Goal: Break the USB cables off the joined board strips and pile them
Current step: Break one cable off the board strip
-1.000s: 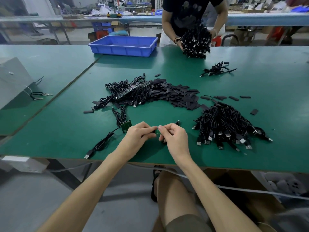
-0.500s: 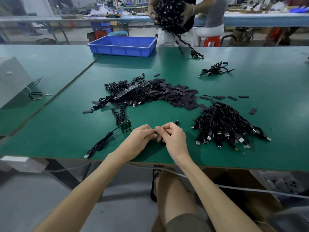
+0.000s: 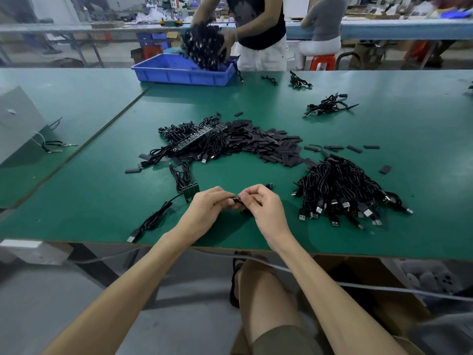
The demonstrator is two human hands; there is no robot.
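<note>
Your left hand and right hand both pinch one small board strip beside the cable pile.

Soft even overhead light, faint shadows on the green table, wide-angle bowing at edges, blurred background

Other person's cable bundle went from right of blue bin to over it; stray cables now lie right of bin.
</note>
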